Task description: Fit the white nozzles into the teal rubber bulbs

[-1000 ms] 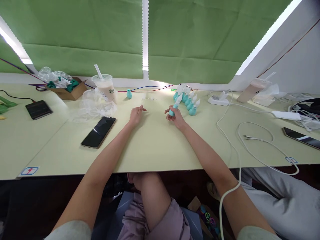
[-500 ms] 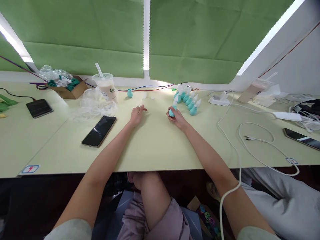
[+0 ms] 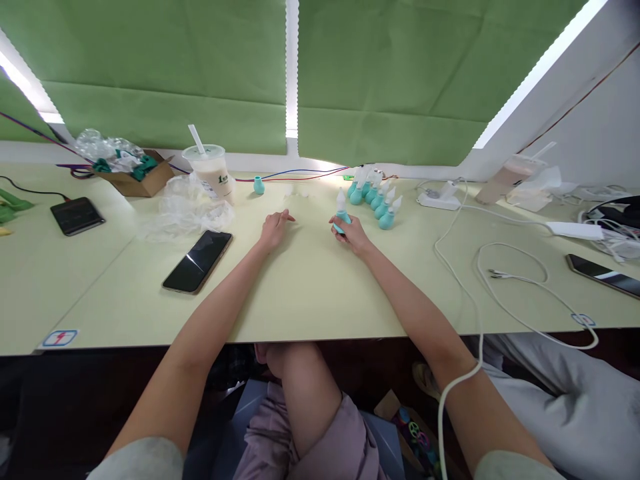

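My right hand [image 3: 351, 235] is closed around a teal bulb syringe [image 3: 343, 217] and holds it nearly upright, its clear pointed tip upward. Just beyond and to the right of that hand, several more bulb syringes [image 3: 387, 219] stand grouped in rows, each with a clear tip. My left hand [image 3: 275, 229] rests on the table with its fingers loosely extended and nothing in it. Past it, a lone teal bulb [image 3: 259, 186] without a tip sits on the tabletop. Small clear pieces [image 3: 295, 193], probably loose tips, lie between the bulb and the group.
To the left are a phone [image 3: 198, 262], crumpled clear plastic bags [image 3: 187, 212], a drink cup [image 3: 210, 175] with a straw and a cardboard box [image 3: 145, 183]. On the right, white cables [image 3: 470, 300] trail over the table edge from a power strip [image 3: 439, 200]. Another person's leg [image 3: 565, 400] is at the right.
The bulb syringe in my right hand has gone from leaning right to nearly upright and has shifted slightly left. My left hand stays in place.
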{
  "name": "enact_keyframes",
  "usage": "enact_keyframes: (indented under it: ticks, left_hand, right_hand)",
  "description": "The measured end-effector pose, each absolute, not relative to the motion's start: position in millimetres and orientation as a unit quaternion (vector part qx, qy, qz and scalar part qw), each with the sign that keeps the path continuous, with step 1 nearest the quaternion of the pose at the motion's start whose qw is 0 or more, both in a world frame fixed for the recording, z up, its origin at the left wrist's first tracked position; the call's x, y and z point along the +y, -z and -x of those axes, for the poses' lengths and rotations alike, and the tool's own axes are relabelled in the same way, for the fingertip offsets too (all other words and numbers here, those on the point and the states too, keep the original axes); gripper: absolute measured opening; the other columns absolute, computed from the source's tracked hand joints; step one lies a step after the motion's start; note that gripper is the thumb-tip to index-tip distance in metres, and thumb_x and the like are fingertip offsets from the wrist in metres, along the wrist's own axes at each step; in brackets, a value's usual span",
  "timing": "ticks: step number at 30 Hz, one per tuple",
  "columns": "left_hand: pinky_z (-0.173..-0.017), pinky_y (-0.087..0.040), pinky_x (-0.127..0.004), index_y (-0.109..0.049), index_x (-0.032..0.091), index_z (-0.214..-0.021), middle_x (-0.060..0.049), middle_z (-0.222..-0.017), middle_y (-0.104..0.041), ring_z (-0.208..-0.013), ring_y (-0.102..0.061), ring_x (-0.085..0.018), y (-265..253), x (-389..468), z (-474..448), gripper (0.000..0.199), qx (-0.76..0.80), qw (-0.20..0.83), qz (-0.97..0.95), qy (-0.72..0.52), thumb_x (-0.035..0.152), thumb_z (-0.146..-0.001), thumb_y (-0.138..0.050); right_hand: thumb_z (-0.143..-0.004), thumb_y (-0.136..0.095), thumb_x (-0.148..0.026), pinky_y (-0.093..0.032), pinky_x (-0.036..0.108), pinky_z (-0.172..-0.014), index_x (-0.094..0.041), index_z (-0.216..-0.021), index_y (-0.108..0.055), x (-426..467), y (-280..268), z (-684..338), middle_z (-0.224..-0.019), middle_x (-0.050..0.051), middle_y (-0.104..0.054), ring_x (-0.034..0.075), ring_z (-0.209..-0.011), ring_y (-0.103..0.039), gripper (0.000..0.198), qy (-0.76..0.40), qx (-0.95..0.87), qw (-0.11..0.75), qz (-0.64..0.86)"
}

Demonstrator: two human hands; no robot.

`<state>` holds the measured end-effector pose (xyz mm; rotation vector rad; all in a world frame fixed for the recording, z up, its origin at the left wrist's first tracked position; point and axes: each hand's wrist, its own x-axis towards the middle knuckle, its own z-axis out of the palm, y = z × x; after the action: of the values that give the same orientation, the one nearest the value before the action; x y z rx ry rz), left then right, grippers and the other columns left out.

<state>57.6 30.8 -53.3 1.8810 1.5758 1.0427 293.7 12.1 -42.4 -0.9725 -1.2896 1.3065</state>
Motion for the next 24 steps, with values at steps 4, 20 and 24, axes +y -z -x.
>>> enact_keyframes:
  ticks: [4, 20, 24]
  left_hand:
    - [-0.103, -0.031, -0.044, -0.072, 0.022, -0.093, -0.011, -0.104, -0.064, -0.112, -0.048, -0.029, 53, 31, -58, 0.068, 0.574, 0.236, -0.69, -0.372, 0.059, -0.092, -0.015]
    - [-0.103, -0.032, -0.046, -0.071, 0.021, -0.094, -0.012, -0.106, -0.064, -0.112, -0.048, -0.03, 50, 27, -60, 0.066, 0.579, 0.227, -0.698, -0.354, 0.054, -0.094, -0.015]
    - [-0.103, -0.032, -0.047, -0.071, 0.021, -0.093, -0.012, -0.106, -0.064, -0.112, -0.048, -0.03, 49, 26, -60, 0.065, 0.576, 0.228, -0.7, -0.354, 0.054, -0.093, -0.015]
  right_hand:
    - [-0.068, -0.071, -0.058, -0.022, 0.02, -0.037, -0.019, -0.083, -0.059, 7, 41, -292, -0.057, -0.004, -0.053, 0.003, -0.038, -0.035, 0.043, -0.555, -0.538, 0.506, 0.382]
    - [-0.07, -0.075, -0.046, -0.054, 0.024, -0.069, -0.022, -0.094, -0.062, 10, 43, -299, -0.098, 0.004, -0.067, 0.013, -0.077, -0.065, 0.036, -0.598, -0.495, 0.527, 0.347]
    - [-0.072, -0.07, -0.053, -0.053, 0.023, -0.062, -0.019, -0.087, -0.062, 15, 42, -302, -0.086, 0.005, -0.067, 0.013, -0.072, -0.064, 0.038, -0.587, -0.471, 0.547, 0.367]
